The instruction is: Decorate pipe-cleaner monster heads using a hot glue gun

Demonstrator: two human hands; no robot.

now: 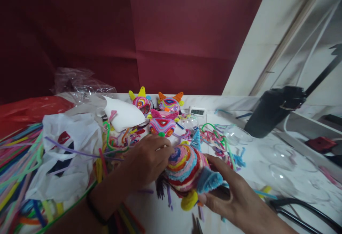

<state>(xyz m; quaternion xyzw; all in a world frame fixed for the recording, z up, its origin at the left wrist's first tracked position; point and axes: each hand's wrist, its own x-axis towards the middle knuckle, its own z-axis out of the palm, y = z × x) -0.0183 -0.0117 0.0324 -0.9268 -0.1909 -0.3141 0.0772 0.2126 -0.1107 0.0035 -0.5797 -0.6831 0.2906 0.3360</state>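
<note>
Holding a striped pipe-cleaner ball [187, 168] between them, both hands meet low over the white tabletop [267, 155]. Left hand [145, 159]: fingers curled closed against the ball's left side. Right hand [235, 195]: fingers wrapped under and behind it, thumb beside the blue ear. Three finished pipe-cleaner figures [162, 123] stand just beyond, near a small digital clock [197, 111]. Loose pipe cleaners [18, 155] and a white plastic bag [69, 148] lie at left.
</note>
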